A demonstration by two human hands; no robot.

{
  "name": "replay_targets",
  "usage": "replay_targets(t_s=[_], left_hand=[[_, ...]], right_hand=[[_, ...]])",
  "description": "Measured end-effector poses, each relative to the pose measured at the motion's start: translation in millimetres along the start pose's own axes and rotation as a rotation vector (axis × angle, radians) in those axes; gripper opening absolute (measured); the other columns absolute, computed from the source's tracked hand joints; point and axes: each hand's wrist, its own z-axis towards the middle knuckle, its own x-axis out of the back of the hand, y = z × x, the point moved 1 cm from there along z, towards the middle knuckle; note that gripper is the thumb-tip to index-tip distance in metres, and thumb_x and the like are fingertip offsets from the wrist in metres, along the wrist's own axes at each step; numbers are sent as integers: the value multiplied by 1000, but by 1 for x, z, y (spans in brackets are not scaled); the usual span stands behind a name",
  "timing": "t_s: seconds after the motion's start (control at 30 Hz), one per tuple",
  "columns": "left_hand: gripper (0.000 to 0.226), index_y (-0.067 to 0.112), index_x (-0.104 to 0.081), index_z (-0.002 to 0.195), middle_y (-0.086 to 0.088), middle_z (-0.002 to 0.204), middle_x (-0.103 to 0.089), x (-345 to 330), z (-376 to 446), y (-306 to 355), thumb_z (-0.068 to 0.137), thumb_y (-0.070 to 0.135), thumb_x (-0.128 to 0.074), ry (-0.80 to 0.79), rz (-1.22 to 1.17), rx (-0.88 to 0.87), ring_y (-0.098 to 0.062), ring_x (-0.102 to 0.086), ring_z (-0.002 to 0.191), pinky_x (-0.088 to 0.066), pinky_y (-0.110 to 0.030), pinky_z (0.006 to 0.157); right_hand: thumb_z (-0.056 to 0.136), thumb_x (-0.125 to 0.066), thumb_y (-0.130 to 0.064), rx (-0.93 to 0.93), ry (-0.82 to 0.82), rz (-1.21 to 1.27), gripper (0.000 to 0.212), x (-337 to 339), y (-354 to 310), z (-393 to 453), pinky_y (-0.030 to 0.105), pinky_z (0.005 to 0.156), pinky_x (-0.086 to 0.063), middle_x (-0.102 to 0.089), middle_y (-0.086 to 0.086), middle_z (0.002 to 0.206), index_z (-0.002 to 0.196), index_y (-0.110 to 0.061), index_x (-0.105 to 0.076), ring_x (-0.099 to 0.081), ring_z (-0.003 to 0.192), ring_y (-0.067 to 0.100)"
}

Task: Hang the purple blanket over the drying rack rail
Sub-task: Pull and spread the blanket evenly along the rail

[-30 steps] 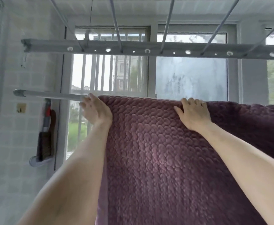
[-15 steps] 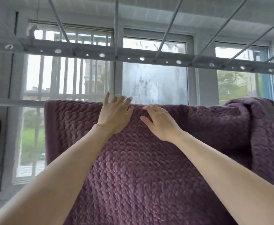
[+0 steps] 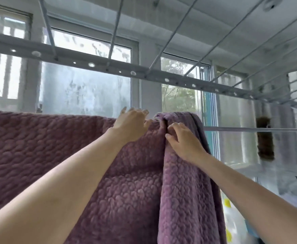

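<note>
The purple blanket (image 3: 38, 143), quilted in a scale pattern, hangs draped over the drying rack rail (image 3: 250, 129), whose bare grey tube runs on to the right. At the blanket's right end the cloth is bunched into a thick fold (image 3: 183, 182). My left hand (image 3: 131, 125) lies over the blanket's top edge just left of that fold, fingers spread. My right hand (image 3: 183, 140) grips the bunched fold just below the rail, fingers curled into the cloth.
A grey rack crossbar with holes (image 3: 109, 67) and several thin rods run overhead below the ceiling. Windows (image 3: 84, 88) fill the wall behind. A dark brown brush-like item (image 3: 264, 138) hangs on the rail further right. Patterned cloth (image 3: 232, 217) lies lower right.
Both hands have slid right along the top edge to the bunched right end. My right hand went from lying flat to gripping the fold. The view has swung right and upward.
</note>
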Motion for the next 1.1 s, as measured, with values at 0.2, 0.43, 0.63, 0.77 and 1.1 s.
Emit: replay_targets(t_s=[0.2, 0.43, 0.63, 0.77, 1.1], left_hand=[[51, 17, -42, 142, -10, 140, -51, -29, 57, 74, 100, 45, -34, 35, -146, 46, -30, -45, 128, -34, -44, 108], [84, 20, -27, 149, -18, 144, -41, -71, 91, 101, 85, 74, -37, -64, -201, 254, -37, -38, 133, -36, -50, 106], [85, 25, -46, 140, -7, 128, -61, -82, 102, 73, 75, 79, -47, -5, -68, 244, -35, -53, 117, -46, -42, 93], [62, 27, -43, 142, -5, 132, -54, -89, 84, 56, 90, 61, -46, 33, -22, 235, -36, -47, 120, -41, -46, 98], [76, 14, -59, 128, -15, 144, -44, -57, 85, 53, 92, 69, -21, -139, -204, 646, -36, -35, 132, -29, -47, 111]], right_hand=[[94, -54, -27, -296, 128, 214, 35, 21, 107, 18, 29, 86, -40, -51, 9, 117, 123, -9, -46, -53, 110, 26], [85, -64, -43, -584, 109, 525, 73, 13, 166, 34, 35, 96, -38, -42, 15, 141, 139, -10, -29, -45, 126, 31], [67, -77, -55, -675, -141, 876, 111, -10, 164, 51, 46, 106, -37, -32, 11, 150, 149, -20, -10, -39, 132, 31], [55, -80, -57, -626, 43, 958, 85, -40, 161, 60, 43, 89, -55, -67, 9, 109, 120, -8, -57, -66, 99, 26], [94, -50, -26, -16, 384, 88, 44, -45, 85, 44, 35, 68, -54, -60, 12, 118, 131, -1, -45, -67, 92, 28]])
